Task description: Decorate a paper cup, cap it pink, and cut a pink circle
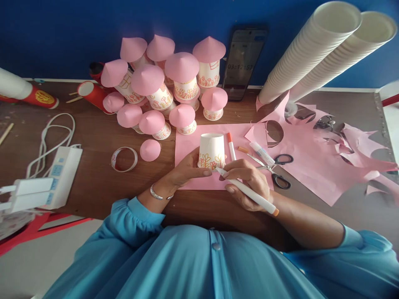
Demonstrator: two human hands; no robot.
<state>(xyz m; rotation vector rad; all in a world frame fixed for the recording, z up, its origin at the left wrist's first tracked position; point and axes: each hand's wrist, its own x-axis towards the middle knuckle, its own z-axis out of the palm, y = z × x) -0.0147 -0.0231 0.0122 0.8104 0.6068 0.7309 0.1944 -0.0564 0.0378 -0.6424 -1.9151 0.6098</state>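
Note:
My left hand (191, 168) is closed round the lower left side of a white paper cup (212, 145), which is upside down over the pink sheet (187, 145). Orange and yellow flowers are drawn along the cup's wide rim. In my right hand (249, 182) is a white marker (252, 195) with an orange end, its tip touching or very near the cup's rim. Just beyond lies a second marker with a red cap (230, 145). An orange-brown marker cap (242, 149), a glue stick (262, 153) and scissors (276, 168) lie to the right.
Several decorated cups with pink cone roofs (182, 67) stand at the back. A phone (245, 62) leans on the blue wall beside tall cup stacks (311, 45). Cut pink paper (314, 166) covers the right side; a cut cup ring (124, 159) and power strip (64, 178) lie left.

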